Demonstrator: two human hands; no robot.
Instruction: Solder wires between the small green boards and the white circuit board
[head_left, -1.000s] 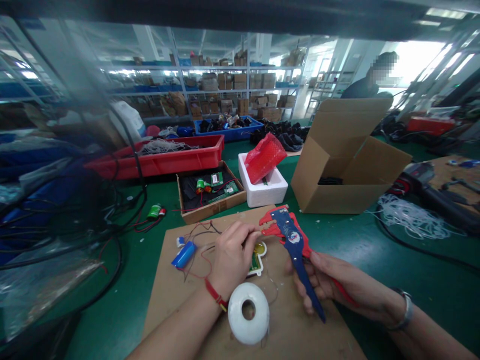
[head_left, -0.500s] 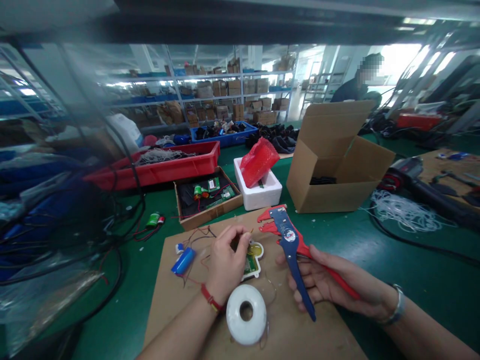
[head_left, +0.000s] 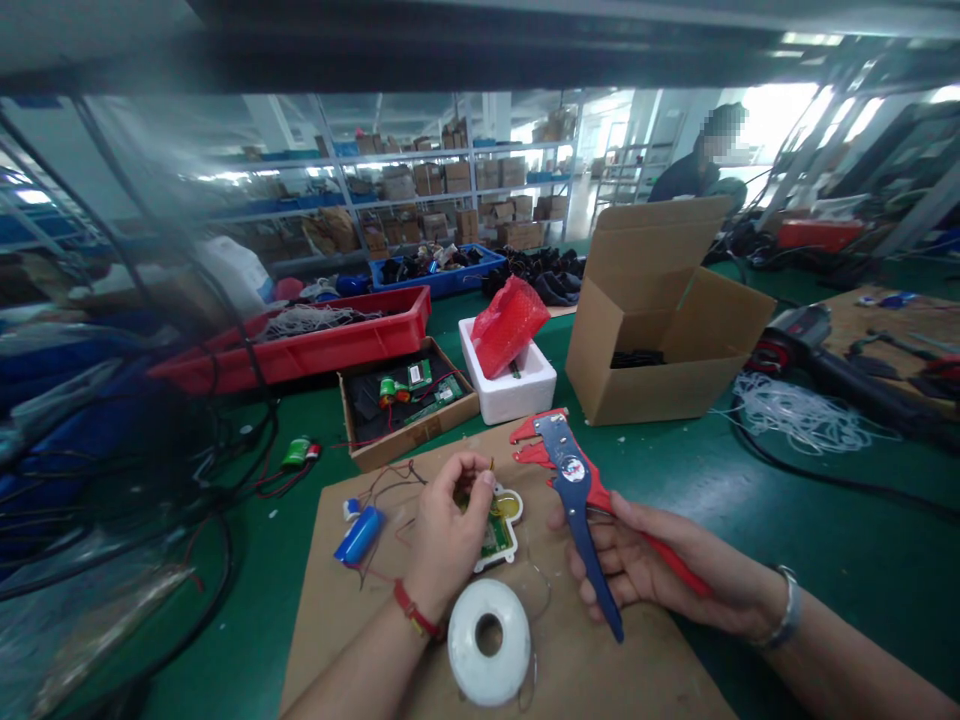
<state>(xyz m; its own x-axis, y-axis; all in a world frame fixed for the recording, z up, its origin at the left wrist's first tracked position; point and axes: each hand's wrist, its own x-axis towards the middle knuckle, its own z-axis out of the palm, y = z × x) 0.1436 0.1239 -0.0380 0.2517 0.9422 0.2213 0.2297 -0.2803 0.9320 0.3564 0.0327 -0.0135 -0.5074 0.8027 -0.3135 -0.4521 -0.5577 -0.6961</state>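
My right hand (head_left: 645, 560) is wrapped around the handles of a red and blue wire stripper (head_left: 574, 480), whose jaws point up and left. My left hand (head_left: 454, 520) pinches a thin wire (head_left: 492, 464) between thumb and forefinger, its end poking out above the fingertips. Just under that hand lies a green circuit board (head_left: 495, 540) in a white plastic frame, partly hidden by the fingers. A blue cylindrical battery (head_left: 360, 537) with thin leads rests left of my left hand. Nearest to me is a white roll (head_left: 489, 675) with a hole in its middle.
A cardboard sheet (head_left: 337, 640) covers part of the green table (head_left: 247, 590). Behind it stand a shallow box of circuit boards (head_left: 442, 425), a white foam box (head_left: 517, 402) with red bubble wrap, and an open carton (head_left: 637, 390). A person (head_left: 686, 175) sits far right.
The whole view has shifted slightly, so things appear a little further left. Both hands keep their holds, and the stripper stays near the wire without touching it.
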